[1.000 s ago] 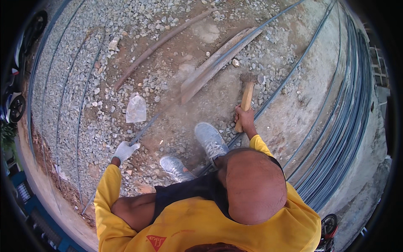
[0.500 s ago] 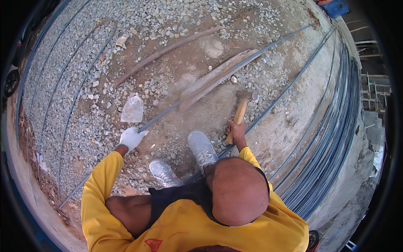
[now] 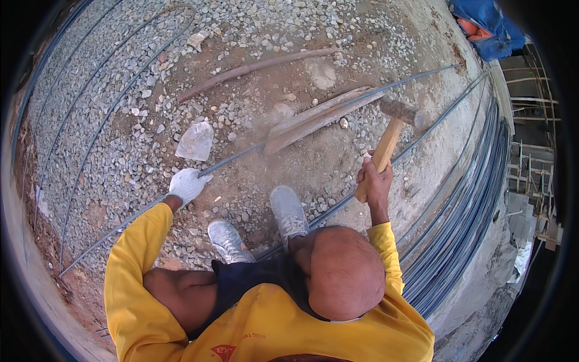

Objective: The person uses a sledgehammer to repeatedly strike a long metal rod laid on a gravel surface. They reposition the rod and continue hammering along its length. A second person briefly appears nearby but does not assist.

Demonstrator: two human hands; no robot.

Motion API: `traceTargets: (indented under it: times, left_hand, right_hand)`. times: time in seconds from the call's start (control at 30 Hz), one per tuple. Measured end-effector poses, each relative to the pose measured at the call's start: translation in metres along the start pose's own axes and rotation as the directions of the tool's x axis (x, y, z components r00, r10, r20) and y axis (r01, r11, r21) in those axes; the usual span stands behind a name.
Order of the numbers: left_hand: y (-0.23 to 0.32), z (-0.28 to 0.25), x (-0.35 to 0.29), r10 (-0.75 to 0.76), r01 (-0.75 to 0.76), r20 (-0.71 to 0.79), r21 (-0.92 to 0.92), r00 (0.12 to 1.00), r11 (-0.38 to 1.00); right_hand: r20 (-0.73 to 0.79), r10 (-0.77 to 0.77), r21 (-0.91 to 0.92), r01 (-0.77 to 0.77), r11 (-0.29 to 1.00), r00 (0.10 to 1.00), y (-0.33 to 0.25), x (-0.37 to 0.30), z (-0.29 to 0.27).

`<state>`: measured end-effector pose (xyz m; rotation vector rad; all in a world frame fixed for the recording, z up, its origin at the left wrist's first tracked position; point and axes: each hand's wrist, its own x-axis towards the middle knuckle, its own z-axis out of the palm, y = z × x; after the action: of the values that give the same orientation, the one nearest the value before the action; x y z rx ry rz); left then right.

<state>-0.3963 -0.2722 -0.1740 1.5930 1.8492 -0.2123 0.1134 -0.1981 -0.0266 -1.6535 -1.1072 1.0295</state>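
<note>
- Steel rod [image 3: 235, 157] looked long, skinny and blue-grey, running across the gravel [image 3: 142, 72] and along a scuffed wooden plank [image 3: 286, 140].
- Hammer [image 3: 388, 145] had a chunky pale handle and a dull brownish head.
- White-gloved left hand [image 3: 187, 186] reached forward from where I stood, fingers curled round the rod.
- Bare right hand [image 3: 376, 181] gripped the hammer's handle, head pointing away.

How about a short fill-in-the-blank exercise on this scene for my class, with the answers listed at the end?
1. The left hand wears a white ____ and grips a metal bar.
2. The right hand holds a hammer by its wooden ____.
3. The whitish plastic bag lies to the ____ of the weathered plank.
4. The shirt sleeves are coloured ____.

Answers: glove; handle; left; yellow.
</note>
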Motion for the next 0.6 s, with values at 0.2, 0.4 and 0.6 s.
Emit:
traceTargets:
  times: [0.2,0.4,0.6]
  left_hand:
    - [0.005,-0.001,0.003,-0.018,0.018,0.016,0.010,1.000,1.000]
    - [0.005,0.000,0.005,-0.066,0.066,0.047,-0.011,0.997,0.998]
    - [0.005,0.009,0.001,-0.057,0.058,0.012,-0.080,0.998,0.995]
  right_hand:
    - [-0.162,-0.734,0.175,0.752,0.636,0.659,-0.224,0.069,-0.070]
    - [-0.297,-0.790,0.356,0.830,0.429,0.536,-0.230,0.088,0.006]
    - [0.074,0.495,-0.407,-0.427,0.808,0.866,0.073,0.005,0.071]
